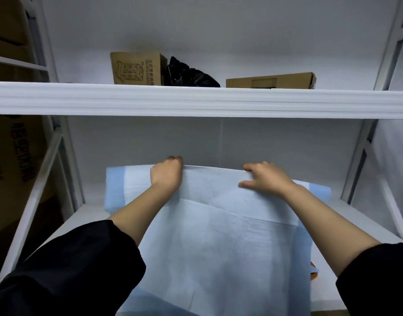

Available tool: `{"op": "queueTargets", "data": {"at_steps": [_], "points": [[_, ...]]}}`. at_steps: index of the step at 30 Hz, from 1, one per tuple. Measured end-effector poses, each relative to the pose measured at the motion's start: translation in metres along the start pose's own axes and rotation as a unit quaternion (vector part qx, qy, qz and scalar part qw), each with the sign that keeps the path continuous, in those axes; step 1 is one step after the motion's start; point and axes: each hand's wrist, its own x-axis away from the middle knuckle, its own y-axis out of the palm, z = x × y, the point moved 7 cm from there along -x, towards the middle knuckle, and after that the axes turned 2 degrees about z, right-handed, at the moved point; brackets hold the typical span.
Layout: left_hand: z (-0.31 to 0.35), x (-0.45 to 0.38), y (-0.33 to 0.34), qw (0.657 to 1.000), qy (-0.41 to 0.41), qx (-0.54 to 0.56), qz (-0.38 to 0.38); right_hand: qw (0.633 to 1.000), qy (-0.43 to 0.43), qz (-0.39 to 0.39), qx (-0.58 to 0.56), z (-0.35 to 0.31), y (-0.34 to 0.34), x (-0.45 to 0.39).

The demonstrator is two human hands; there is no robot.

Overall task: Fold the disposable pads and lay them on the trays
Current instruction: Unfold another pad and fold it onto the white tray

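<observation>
A large pale blue disposable pad (pixel 218 236) is spread over the lower white shelf (pixel 82 222), with darker blue borders at its left and right ends. My left hand (pixel 167 173) grips the pad's far edge, fingers curled over it. My right hand (pixel 265 176) holds the same far edge further right, fingers bent over the edge and thumb lying on the pad. The far edge is lifted slightly between the two hands. No tray can be made out; a small orange object (pixel 314 271) peeks out under the pad's right side.
The upper white shelf (pixel 196 100) crosses the view above my hands and carries two cardboard boxes (pixel 137 68) (pixel 271 80) and a black plastic bag (pixel 191 75). White uprights stand at both sides. More cardboard boxes (pixel 11 156) fill the rack to the left.
</observation>
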Motion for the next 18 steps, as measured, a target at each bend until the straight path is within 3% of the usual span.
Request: {"op": "queueTargets", "data": {"at_steps": [2,5,10,12,15,18], "points": [[-0.008,0.003,0.006,0.993,-0.054,0.099,-0.017,0.999,0.018,-0.04,-0.01,0.009,-0.001,0.002],[-0.012,0.009,0.013,0.983,-0.082,0.159,-0.037,0.995,0.058,-0.085,0.006,0.026,-0.002,0.009],[-0.013,0.016,0.013,0.981,-0.073,0.178,-0.031,0.976,0.103,-0.032,0.189,0.026,-0.016,0.018],[-0.013,0.019,0.013,0.978,-0.077,0.19,-0.034,0.971,0.128,-0.022,0.203,0.021,-0.016,0.021],[-0.016,0.022,0.012,0.976,-0.087,0.196,-0.044,0.98,0.189,-0.019,0.068,0.029,-0.005,0.023],[-0.022,0.023,0.014,0.974,-0.099,0.199,-0.048,0.962,0.24,0.031,-0.128,0.037,0.009,0.025]]}}
